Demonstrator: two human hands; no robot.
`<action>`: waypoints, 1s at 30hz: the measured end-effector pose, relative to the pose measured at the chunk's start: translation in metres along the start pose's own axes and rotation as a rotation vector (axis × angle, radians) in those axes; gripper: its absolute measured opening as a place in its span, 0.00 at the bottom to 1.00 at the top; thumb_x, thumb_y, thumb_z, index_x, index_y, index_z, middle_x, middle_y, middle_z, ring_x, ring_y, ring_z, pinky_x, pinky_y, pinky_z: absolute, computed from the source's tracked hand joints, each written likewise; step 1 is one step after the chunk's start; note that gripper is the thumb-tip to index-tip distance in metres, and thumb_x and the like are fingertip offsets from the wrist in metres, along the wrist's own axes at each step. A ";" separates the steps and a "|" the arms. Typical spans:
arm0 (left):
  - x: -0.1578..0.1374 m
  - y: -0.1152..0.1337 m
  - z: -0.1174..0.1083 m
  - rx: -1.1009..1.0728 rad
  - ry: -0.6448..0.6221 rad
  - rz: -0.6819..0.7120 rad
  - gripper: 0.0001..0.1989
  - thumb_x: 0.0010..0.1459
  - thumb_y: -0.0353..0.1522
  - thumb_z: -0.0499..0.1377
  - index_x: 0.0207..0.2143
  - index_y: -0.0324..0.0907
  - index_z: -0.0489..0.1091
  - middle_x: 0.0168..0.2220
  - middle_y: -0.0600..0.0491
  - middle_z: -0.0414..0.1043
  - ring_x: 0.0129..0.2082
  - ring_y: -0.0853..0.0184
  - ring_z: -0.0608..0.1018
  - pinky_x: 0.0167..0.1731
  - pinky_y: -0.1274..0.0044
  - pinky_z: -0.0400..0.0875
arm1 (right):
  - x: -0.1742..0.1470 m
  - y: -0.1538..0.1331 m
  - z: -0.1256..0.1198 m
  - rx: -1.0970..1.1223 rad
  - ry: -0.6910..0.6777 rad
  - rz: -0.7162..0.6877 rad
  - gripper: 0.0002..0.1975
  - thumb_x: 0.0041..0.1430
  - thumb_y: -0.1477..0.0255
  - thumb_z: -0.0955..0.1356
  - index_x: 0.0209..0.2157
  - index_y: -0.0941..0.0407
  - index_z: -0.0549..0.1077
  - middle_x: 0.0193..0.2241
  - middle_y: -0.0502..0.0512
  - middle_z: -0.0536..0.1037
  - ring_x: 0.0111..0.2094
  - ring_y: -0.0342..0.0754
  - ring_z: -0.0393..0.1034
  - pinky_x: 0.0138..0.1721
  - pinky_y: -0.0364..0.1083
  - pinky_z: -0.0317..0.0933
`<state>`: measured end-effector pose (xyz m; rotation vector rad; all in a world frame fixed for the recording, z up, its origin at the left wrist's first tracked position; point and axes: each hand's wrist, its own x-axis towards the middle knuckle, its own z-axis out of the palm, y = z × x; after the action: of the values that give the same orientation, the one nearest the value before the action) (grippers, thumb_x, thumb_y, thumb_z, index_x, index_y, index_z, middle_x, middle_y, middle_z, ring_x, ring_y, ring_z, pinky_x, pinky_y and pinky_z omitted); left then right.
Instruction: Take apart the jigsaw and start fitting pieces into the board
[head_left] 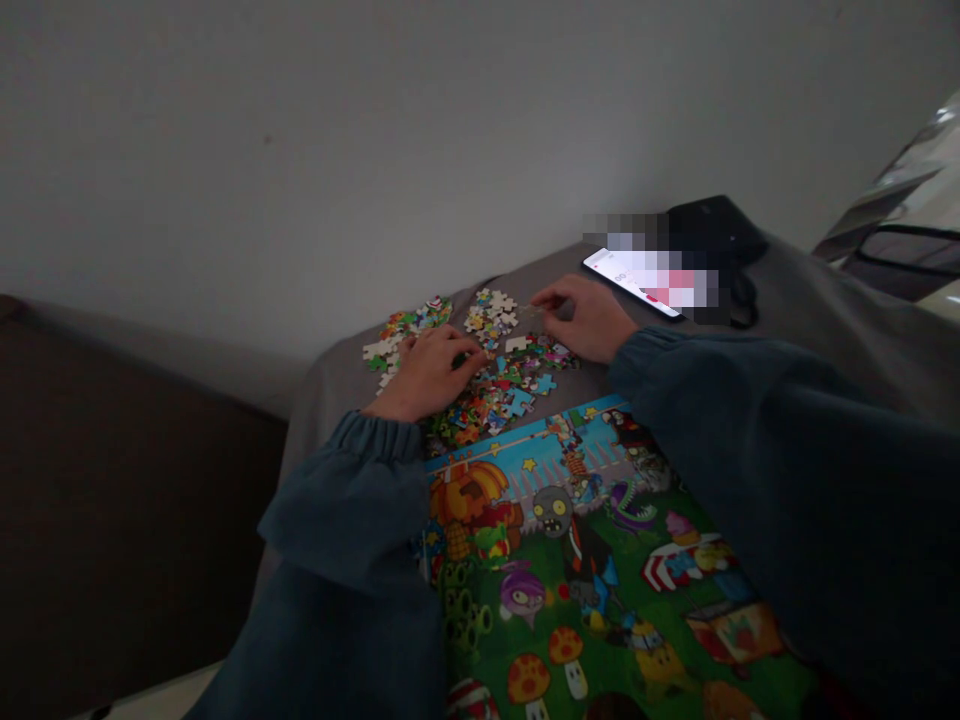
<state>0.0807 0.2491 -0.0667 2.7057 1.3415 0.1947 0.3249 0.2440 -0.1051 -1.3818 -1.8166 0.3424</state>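
Several loose jigsaw puzzle pieces [517, 402] lie heaped on the grey cloth, some picture side up and others showing pale backs. My left hand [431, 372] rests over the left part of the heap with its fingers curled together; a small dark patch shows between thumb and finger, too dim to name. At the heap's far right, my right hand [589, 318] pinches thumb and forefinger at a pale puzzle piece [531, 309]. Nearer to me lies a colourful cartoon picture sheet [540, 570] with zombies, mushrooms and plants, partly covered by my sleeves.
A lit phone [634, 283] lies on the cloth behind my right hand, with a black case-like object [716, 228] beside it. A grey wall [337, 150] rises behind the cloth-covered surface [315, 400]. A dark brown panel [135, 500] stands at the left.
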 end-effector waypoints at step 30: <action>0.001 -0.018 -0.006 -0.113 0.090 0.081 0.11 0.60 0.41 0.61 0.42 0.48 0.76 0.47 0.52 0.76 0.50 0.61 0.74 0.55 0.64 0.66 | -0.006 -0.010 0.000 0.010 -0.196 -0.130 0.11 0.55 0.69 0.70 0.41 0.53 0.73 0.44 0.57 0.78 0.46 0.55 0.71 0.50 0.57 0.62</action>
<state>0.0662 0.2607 -0.0638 2.6880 1.2040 0.3922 0.3186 0.2355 -0.1018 -1.2520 -2.0509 0.4297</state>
